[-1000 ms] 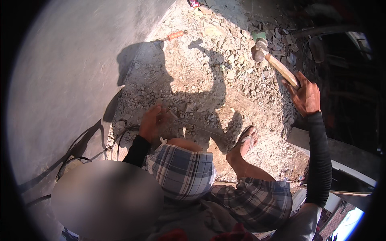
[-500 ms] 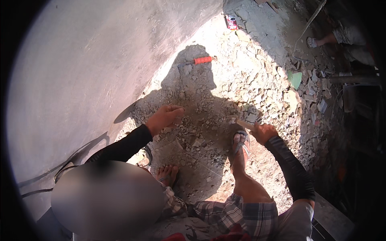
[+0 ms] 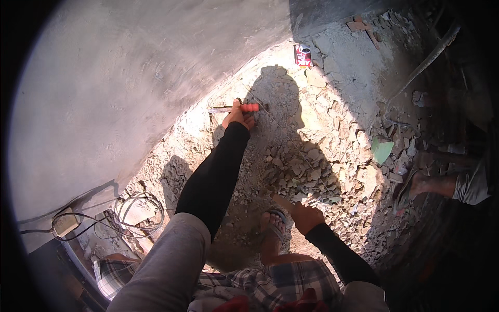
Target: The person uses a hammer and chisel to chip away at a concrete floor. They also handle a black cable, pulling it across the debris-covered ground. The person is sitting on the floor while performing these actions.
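Note:
Far forward, my left hand closes on a chisel with a ribbed red grip. The chisel's metal shaft points left, toward the wall, and it lies low over the rubble. Nearer to me on the right, my right hand is wrapped round the wooden handle of a hammer. The hammer's head blends into the dusty ground and is hard to make out. My sandalled foot is just left of the right hand.
A grey plastered wall rises on the left. Broken rubble covers the ground. A red can stands by the wall's base. Coiled black cable lies at the near left. Another person's leg comes in at the right.
My left hand has reached forward from the middle of the rubble and taken hold of the chisel. The right hand still grips the hammer. The other person's leg now shows nearer at the right.

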A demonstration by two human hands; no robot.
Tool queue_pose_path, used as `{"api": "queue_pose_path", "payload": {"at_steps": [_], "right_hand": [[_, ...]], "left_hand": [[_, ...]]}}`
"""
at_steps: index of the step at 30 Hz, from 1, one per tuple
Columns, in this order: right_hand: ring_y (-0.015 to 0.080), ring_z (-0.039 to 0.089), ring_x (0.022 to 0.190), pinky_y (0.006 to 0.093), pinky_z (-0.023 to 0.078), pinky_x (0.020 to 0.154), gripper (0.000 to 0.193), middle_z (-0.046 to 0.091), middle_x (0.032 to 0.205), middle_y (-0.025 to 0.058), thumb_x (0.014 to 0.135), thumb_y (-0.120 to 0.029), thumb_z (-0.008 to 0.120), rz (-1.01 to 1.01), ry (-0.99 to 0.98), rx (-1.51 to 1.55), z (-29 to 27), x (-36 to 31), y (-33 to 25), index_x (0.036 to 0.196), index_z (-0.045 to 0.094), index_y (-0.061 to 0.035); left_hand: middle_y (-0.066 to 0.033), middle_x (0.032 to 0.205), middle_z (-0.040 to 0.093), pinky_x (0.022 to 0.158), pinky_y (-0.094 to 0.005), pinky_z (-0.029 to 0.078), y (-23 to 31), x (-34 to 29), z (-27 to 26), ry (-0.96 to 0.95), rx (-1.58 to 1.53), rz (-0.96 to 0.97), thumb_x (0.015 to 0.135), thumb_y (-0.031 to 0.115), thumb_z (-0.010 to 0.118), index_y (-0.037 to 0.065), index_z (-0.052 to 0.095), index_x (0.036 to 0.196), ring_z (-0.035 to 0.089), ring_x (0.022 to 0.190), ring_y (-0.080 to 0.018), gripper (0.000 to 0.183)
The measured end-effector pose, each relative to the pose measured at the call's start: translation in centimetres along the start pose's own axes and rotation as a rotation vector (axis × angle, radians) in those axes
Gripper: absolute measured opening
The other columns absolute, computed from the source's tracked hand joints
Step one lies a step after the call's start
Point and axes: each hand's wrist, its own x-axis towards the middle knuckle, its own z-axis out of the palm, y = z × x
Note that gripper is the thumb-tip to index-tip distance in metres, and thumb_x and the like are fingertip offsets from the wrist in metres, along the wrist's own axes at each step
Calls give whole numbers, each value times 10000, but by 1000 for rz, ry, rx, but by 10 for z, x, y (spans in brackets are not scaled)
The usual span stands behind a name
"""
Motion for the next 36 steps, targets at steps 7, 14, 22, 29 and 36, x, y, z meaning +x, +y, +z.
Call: {"api": "queue_pose_path", "payload": {"at_steps": [7, 14, 22, 29, 36], "right_hand": [[402, 701, 724, 524, 550, 668, 299, 688, 744, 199, 920, -313, 607, -53, -114, -16, -22, 15, 10, 985, 544, -28], [418, 699, 741, 536, 545, 664, 326, 687, 755, 217, 915, -325, 634, -65, -96, 86, -3, 10, 17, 1002, 527, -30], [437, 685, 720, 543, 538, 635, 398, 678, 751, 235, 928, -393, 628, -33, 13, 210, 26, -4, 18, 1033, 543, -18], [332, 682, 701, 464, 516, 629, 434, 656, 776, 193, 935, -372, 634, 122, -17, 952, 32, -16, -5, 1093, 589, 30], [130, 553, 595, 292, 454, 530, 326, 586, 776, 42, 986, -274, 578, 41, 421, 1214, 6, -25, -37, 1146, 552, 9]], "left_hand": [[-141, 655, 674, 489, -318, 501, -13, -40, -7, 197, 70, 311, 886, 269, 612, -45, 667, 713, 603, 512, -205, 362], [-73, 822, 669, 588, -339, 558, -40, -93, -76, -36, -128, 298, 962, 256, 602, 36, 604, 944, 670, 658, -199, 221], [-27, 881, 642, 619, -326, 576, -40, -116, -142, -51, -172, 289, 978, 364, 625, 91, 544, 1039, 679, 748, -172, 291], [-55, 1057, 610, 865, -420, 575, -35, -101, -115, -454, -192, -49, 987, 355, 626, 80, 519, 1217, 664, 943, -208, 374], [-68, 1082, 612, 988, -449, 526, -22, -72, -78, -542, -321, 5, 947, 300, 689, 43, 520, 1189, 638, 997, -225, 391]]}}
